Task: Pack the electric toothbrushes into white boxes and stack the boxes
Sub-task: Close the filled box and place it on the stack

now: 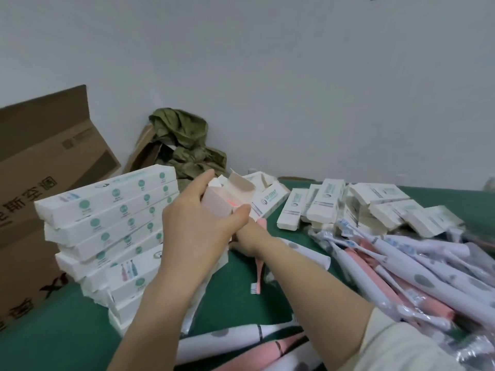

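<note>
Left hand (195, 228) gripping open white box (223, 198), right hand (249, 242) just below

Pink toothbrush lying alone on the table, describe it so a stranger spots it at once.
On the green table, look between the stack of white boxes at left and the toothbrush heap at right. One pink toothbrush lies there alone, bristles toward the camera; the other pink ones lie in heaps.

The brown carton (40, 167) at the left is showing Chinese characters 斯空调; the white boxes (107, 210) are carrying print too blurred to read.
</note>
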### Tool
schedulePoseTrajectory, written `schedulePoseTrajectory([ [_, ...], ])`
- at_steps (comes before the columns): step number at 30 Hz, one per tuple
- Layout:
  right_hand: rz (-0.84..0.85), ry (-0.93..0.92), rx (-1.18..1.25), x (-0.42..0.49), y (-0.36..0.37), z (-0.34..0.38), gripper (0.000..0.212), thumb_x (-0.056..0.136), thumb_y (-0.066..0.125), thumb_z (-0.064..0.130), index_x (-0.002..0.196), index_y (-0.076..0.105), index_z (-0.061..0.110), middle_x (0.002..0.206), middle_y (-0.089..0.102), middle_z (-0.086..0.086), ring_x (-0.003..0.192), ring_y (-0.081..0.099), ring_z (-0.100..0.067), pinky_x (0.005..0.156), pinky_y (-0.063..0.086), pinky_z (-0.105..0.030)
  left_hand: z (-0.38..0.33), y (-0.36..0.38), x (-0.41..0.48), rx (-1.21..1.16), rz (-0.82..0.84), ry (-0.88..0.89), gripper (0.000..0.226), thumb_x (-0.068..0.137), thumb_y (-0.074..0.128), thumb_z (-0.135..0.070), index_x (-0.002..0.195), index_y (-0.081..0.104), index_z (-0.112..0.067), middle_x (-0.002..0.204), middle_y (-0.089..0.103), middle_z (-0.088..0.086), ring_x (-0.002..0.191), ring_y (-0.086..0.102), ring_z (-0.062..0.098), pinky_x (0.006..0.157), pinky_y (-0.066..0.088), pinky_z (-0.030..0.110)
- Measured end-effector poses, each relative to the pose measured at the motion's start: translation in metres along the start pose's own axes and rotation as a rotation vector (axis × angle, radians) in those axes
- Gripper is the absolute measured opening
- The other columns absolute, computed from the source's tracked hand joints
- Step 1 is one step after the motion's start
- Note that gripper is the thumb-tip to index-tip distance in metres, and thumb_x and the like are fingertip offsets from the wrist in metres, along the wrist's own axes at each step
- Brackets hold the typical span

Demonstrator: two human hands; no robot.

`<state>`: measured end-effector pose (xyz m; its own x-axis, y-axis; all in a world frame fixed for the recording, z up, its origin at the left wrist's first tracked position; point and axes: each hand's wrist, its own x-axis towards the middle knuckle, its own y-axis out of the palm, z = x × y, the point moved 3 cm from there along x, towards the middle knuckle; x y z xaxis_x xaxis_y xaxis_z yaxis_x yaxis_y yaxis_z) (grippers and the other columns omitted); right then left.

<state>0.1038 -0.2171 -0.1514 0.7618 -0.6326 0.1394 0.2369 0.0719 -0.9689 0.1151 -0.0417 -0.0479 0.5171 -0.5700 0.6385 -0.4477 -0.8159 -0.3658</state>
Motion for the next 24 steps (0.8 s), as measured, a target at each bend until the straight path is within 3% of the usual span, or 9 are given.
schedulePoseTrajectory([
  [3, -0.026, 0.087, -0.005, -0.003, -0.001, -0.005, 0.016, 0.092, 0.052, 0.018, 0.102, 0.065, 0.017, 0.112, 0.062, -0.006, 0.11, 0.048, -0.027, 0.097, 0.034, -0.043, 0.006, -0.005, 0.001, -0.017, -0.012, -0.02, 0.074, 0.067, 0.081, -0.035, 0.134, 0.052, -0.029, 0.111, 0.055, -0.016, 0.111, 0.05, 0.007, 0.091, 0.035, 0.023],
  [7, -0.027, 0.071, 0.064, -0.02, -0.008, -0.015, 0.012, 0.089, 0.058, 0.015, 0.094, 0.069, 0.016, 0.104, 0.067, -0.005, 0.102, 0.052, -0.024, 0.093, 0.041, -0.039, 0.009, -0.003, -0.003, -0.016, 0.002, -0.032, 0.074, 0.066, 0.081, -0.035, 0.134, 0.052, -0.028, 0.109, 0.055, -0.015, 0.108, 0.052, 0.01, 0.088, 0.036, 0.022],
  [10, -0.077, 0.074, 0.235, -0.042, -0.024, -0.021, 0.015, 0.087, 0.057, 0.012, 0.074, 0.057, 0.02, 0.082, 0.06, -0.002, 0.079, 0.051, -0.018, 0.07, 0.041, -0.028, 0.003, 0.004, -0.009, -0.024, 0.037, 0.007, 0.074, 0.065, 0.081, -0.032, 0.133, 0.053, -0.028, 0.113, 0.06, -0.012, 0.106, 0.053, 0.009, 0.09, 0.043, 0.026],
  [12, -0.168, 0.106, 0.419, -0.063, -0.038, -0.025, 0.022, 0.087, 0.056, 0.013, 0.069, 0.05, 0.023, 0.073, 0.054, 0.004, 0.072, 0.048, -0.014, 0.058, 0.034, -0.023, -0.002, 0.013, -0.014, -0.011, 0.069, 0.037, 0.074, 0.064, 0.081, -0.031, 0.133, 0.053, -0.027, 0.122, 0.061, -0.008, 0.112, 0.054, 0.011, 0.097, 0.043, 0.03],
  [15, -0.306, 0.244, 0.627, -0.099, -0.057, -0.04, 0.016, 0.09, 0.056, 0.016, 0.074, 0.052, 0.019, 0.075, 0.054, 0.001, 0.068, 0.046, -0.011, 0.057, 0.035, -0.021, -0.007, 0.027, -0.022, 0.02, 0.118, 0.08, 0.075, 0.064, 0.082, -0.031, 0.133, 0.054, -0.024, 0.126, 0.06, -0.005, 0.114, 0.05, 0.01, 0.09, 0.03, 0.012],
  [19, -0.528, 0.439, 1.422, -0.145, -0.081, -0.059, 0.01, 0.094, 0.052, 0.005, 0.092, 0.061, 0.003, 0.078, 0.06, -0.007, 0.063, 0.057, -0.012, 0.056, 0.048, -0.019, -0.009, 0.04, -0.022, 0.078, 0.189, 0.112, 0.076, 0.066, 0.079, -0.031, 0.135, 0.051, -0.018, 0.129, 0.059, 0.002, 0.117, 0.05, 0.018, 0.084, 0.026, 0.013],
  [21, -0.575, 0.329, 1.582, -0.166, -0.093, -0.058, 0.014, 0.092, 0.053, -0.001, 0.085, 0.063, 0.006, 0.069, 0.063, -0.002, 0.059, 0.058, -0.011, 0.055, 0.048, -0.018, -0.01, 0.047, -0.022, 0.102, 0.222, 0.113, 0.076, 0.068, 0.079, -0.032, 0.136, 0.051, -0.016, 0.129, 0.059, 0.004, 0.117, 0.05, 0.021, 0.088, 0.029, 0.018],
  [24, -0.48, 0.083, 1.683, -0.184, -0.109, -0.043, 0.02, 0.08, 0.061, -0.002, 0.075, 0.073, 0.014, 0.069, 0.066, 0.001, 0.06, 0.057, -0.009, 0.056, 0.048, -0.017, -0.011, 0.058, -0.023, 0.129, 0.231, 0.119, 0.074, 0.069, 0.078, -0.032, 0.136, 0.051, -0.015, 0.128, 0.059, 0.006, 0.118, 0.05, 0.024, 0.086, 0.027, 0.02],
])
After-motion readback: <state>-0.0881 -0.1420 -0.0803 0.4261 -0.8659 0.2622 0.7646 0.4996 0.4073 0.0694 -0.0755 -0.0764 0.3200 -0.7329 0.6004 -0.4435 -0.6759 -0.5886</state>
